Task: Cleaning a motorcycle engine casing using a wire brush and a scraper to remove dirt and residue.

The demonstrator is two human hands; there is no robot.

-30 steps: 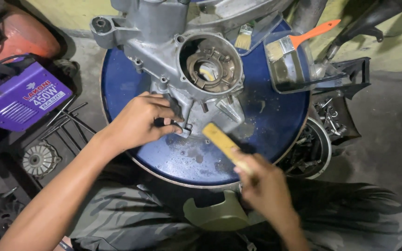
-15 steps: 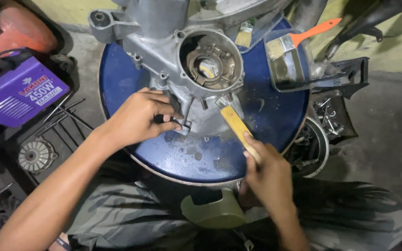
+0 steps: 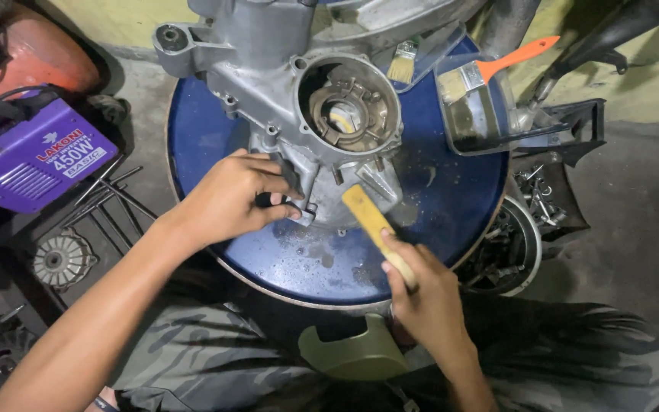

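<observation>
- Two hands at work over the grey cast-metal engine casing [image 3: 299, 99], unmoved on the round blue drum top [image 3: 436, 206].
- Left hand [image 3: 230, 198] still clamps the casing's lower lug.
- Right hand [image 3: 425, 294], fist closed on the yellow wooden handle [image 3: 371, 221], has drawn nearer the casing; its tip now sits just beside the edge.

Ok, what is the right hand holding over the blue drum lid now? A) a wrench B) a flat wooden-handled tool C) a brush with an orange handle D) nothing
B: the right hand grips a flat wooden-handled tool angled toward the grey engine casing; the orange-handled brush lies in the tray.
</observation>
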